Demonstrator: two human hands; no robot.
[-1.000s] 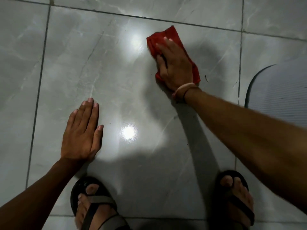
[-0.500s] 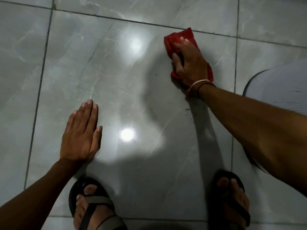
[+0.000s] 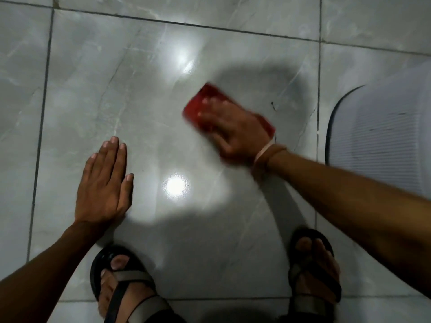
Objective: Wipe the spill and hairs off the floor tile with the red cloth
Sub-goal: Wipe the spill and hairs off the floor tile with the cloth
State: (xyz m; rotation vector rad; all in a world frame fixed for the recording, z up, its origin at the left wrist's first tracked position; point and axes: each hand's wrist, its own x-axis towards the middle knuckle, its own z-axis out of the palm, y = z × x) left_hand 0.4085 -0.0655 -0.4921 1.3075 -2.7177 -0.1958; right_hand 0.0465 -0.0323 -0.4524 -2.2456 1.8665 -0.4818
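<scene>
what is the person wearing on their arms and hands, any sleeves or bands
No sleeves: the left forearm and right forearm are bare. The left hand wears no ring or watch. The right hand is blurred; at its wrist sit a pale pinkish-white band and a darker brown band.

Grey tile floor [image 3: 149, 108], red cloth [image 3: 200, 104] flat on it, ribbed mat [image 3: 384, 136] at right, left sandal [image 3: 130, 276], right sandal [image 3: 307, 302].

Your right hand [image 3: 235, 134] is blurred, so you cannot tell how its fingers lie on the red cloth [image 3: 205, 101], whose near part is hidden beneath it. The grey mat [image 3: 384, 127] runs off the right edge. The left sandal [image 3: 121, 283] and right sandal [image 3: 312, 271] are cut by the near edge. The dark speck [image 3: 273, 106] right of the cloth is too small to identify.
</scene>
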